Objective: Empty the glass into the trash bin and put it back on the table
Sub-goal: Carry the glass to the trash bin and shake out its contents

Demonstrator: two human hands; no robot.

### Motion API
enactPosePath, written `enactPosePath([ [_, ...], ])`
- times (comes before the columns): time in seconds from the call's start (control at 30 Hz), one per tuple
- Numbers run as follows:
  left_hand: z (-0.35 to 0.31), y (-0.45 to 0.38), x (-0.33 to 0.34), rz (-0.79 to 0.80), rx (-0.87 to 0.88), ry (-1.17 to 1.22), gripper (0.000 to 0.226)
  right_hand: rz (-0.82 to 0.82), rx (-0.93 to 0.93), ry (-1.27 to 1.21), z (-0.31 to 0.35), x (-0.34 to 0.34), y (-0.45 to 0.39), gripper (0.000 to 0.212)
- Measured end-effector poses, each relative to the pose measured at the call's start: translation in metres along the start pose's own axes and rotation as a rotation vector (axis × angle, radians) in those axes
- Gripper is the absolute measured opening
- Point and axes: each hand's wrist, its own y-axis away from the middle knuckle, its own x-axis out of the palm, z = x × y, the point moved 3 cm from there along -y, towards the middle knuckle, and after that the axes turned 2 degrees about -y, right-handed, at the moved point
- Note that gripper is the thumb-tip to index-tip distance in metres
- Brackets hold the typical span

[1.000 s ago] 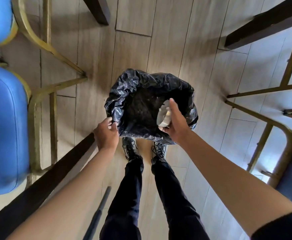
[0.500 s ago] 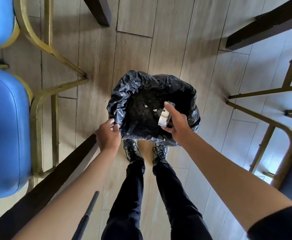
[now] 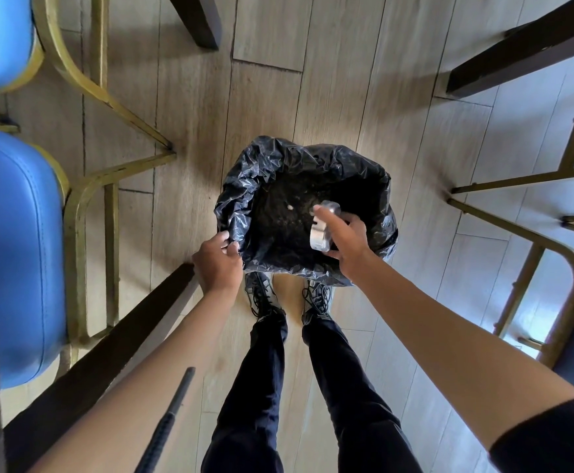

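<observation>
The right hand [image 3: 345,244] is closed around the glass [image 3: 322,227], holding it tipped over inside the mouth of the trash bin [image 3: 307,213]. The glass lies nearly on its side, its open end toward the bin's dark interior; the fingers [image 3: 326,215] wrap its upper side. Whether anything remains inside the glass cannot be told.

The left hand [image 3: 218,262] is pinched shut on the near left edge of the black bin liner [image 3: 241,199], at the rim. A small pale scrap [image 3: 290,207] lies on the dark contents within the bin.

The bin stands on the pale wooden floor [image 3: 190,104], directly ahead of the person's two shoes [image 3: 316,297], which touch or nearly touch its near side. Blue padded chairs [image 3: 19,247] on gold metal frames stand to the left; further gold frames [image 3: 534,233] stand to the right. Dark beams [image 3: 524,46], possibly worktop legs, cross the upper corners and lower left.
</observation>
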Motion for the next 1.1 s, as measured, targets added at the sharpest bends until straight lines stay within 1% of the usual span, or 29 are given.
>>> enactPosePath([
  [0.23,0.000,-0.001,0.001,-0.005,0.004,-0.008,0.034,-0.025,0.040,-0.042,-0.001,0.002,0.003,0.068],
  [0.37,0.001,-0.003,0.002,-0.002,-0.014,0.002,0.034,-0.028,0.008,-0.005,-0.001,0.004,0.007,0.075],
  [0.47,0.001,-0.004,0.002,-0.003,-0.009,-0.004,0.034,-0.005,0.014,-0.026,0.001,0.005,0.007,0.072],
  [0.53,0.001,-0.005,0.002,-0.003,-0.005,-0.007,0.034,0.022,0.015,-0.042,0.003,0.006,0.008,0.073],
  [0.6,0.001,-0.005,0.002,-0.007,0.001,-0.002,0.034,0.033,-0.016,0.014,0.004,0.006,0.005,0.077],
  [0.67,0.000,-0.005,0.001,-0.005,0.006,0.006,0.034,-0.001,-0.066,0.026,0.006,0.004,0.006,0.076],
  [0.7,-0.001,-0.004,0.000,-0.003,0.008,0.011,0.034,-0.029,-0.099,0.033,0.007,0.003,0.006,0.079],
  [0.77,-0.002,-0.003,-0.001,0.002,0.006,0.017,0.034,-0.074,-0.168,0.127,0.009,-0.001,0.004,0.089],
  [0.8,-0.002,-0.002,-0.001,0.006,0.002,0.017,0.034,-0.069,-0.175,0.136,0.011,-0.003,0.006,0.090],
  [0.9,-0.005,-0.001,-0.003,0.008,-0.011,0.014,0.033,-0.051,-0.174,0.075,0.016,-0.006,0.009,0.083],
  [1.0,-0.006,0.001,-0.004,0.011,-0.017,0.028,0.033,-0.062,-0.263,0.224,0.022,-0.005,0.011,0.091],
  [1.1,-0.006,0.002,-0.005,0.018,-0.017,0.025,0.033,-0.049,-0.240,0.197,0.023,-0.003,0.013,0.091],
])
